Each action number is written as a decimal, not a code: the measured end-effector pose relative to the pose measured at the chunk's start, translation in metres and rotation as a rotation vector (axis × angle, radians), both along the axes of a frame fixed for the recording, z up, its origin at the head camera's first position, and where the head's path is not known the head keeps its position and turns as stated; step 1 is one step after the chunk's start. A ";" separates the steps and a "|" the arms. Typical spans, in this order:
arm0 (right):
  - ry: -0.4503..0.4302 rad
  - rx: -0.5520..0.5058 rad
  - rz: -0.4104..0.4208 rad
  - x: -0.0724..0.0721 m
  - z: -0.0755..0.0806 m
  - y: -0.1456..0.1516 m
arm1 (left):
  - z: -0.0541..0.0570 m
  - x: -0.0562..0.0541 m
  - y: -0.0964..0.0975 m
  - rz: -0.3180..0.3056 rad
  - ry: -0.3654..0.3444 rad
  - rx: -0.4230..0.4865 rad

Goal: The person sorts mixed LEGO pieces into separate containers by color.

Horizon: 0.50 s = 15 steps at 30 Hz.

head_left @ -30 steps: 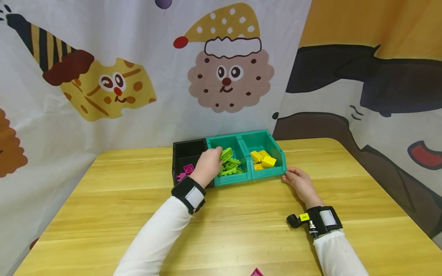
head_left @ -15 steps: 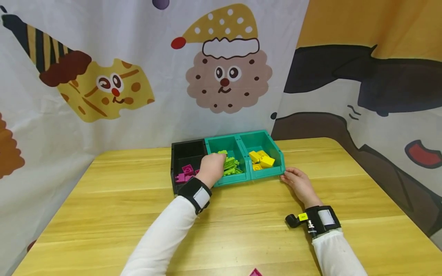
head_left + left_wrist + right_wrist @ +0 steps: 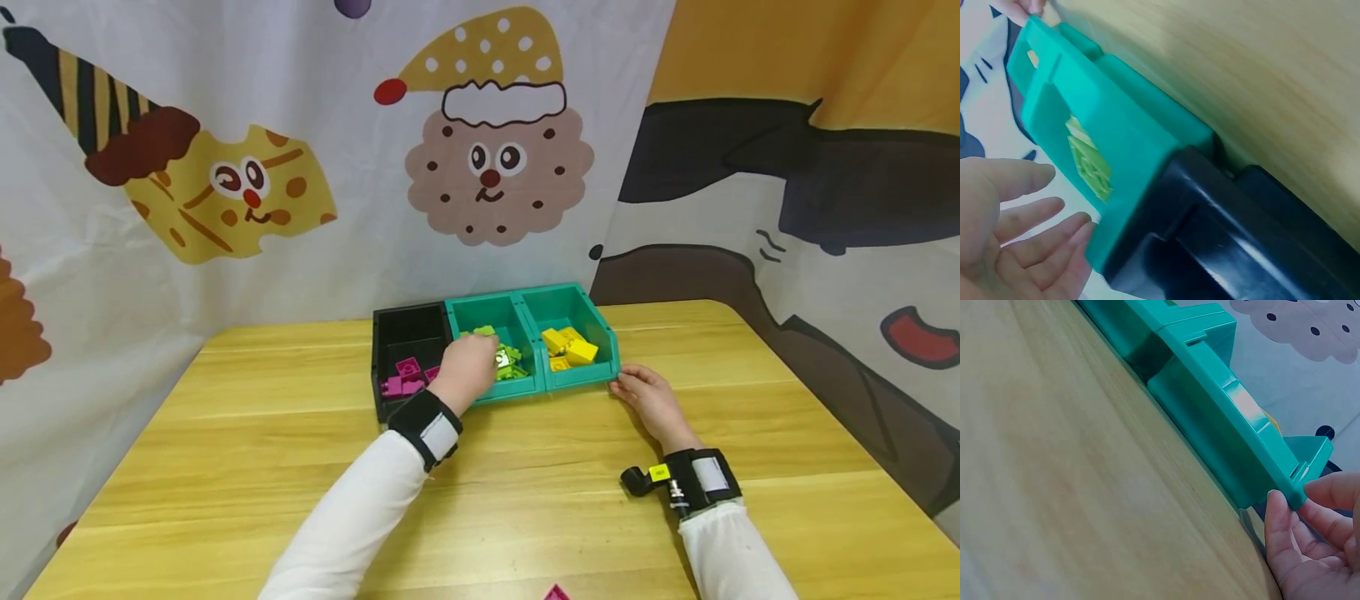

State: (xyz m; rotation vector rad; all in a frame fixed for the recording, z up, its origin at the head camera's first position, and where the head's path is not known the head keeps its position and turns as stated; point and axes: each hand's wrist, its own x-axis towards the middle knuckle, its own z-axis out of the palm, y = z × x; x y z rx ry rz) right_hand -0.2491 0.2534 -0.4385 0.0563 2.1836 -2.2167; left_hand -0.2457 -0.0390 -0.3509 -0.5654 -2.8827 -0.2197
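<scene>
My left hand [image 3: 467, 367] reaches over the middle teal bin [image 3: 519, 388], close to the lime-green bricks [image 3: 512, 367]. From the left wrist, its fingers [image 3: 1041, 247] look loosely bent and spread apart, with nothing between them. Part of the green pile is hidden behind this hand in the head view. My right hand [image 3: 651, 402] holds the front corner of the right-hand teal bin [image 3: 1210, 425], thumb and fingers on either side of it. Inside that bin lie several yellow bricks [image 3: 576, 348].
A black bin [image 3: 377, 350] with several magenta bricks [image 3: 405, 383] adjoins the teal bins on the left. One magenta piece [image 3: 557, 592] lies at the near edge of view on the wooden table [image 3: 495, 517]. A printed curtain [image 3: 337, 267] hangs behind.
My left hand has dropped lower and shifted slightly right over the green bricks. The green brick at its fingertips a second ago is no longer seen there. My right hand stays at the bin corner.
</scene>
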 end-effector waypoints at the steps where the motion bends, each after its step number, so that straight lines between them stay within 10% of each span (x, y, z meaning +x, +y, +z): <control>1: -0.001 0.004 -0.002 0.000 0.000 0.000 | 0.001 0.002 0.001 -0.008 0.008 0.003; 15: -0.004 0.022 -0.002 -0.001 0.000 0.001 | 0.010 0.083 0.037 -0.328 0.017 -0.021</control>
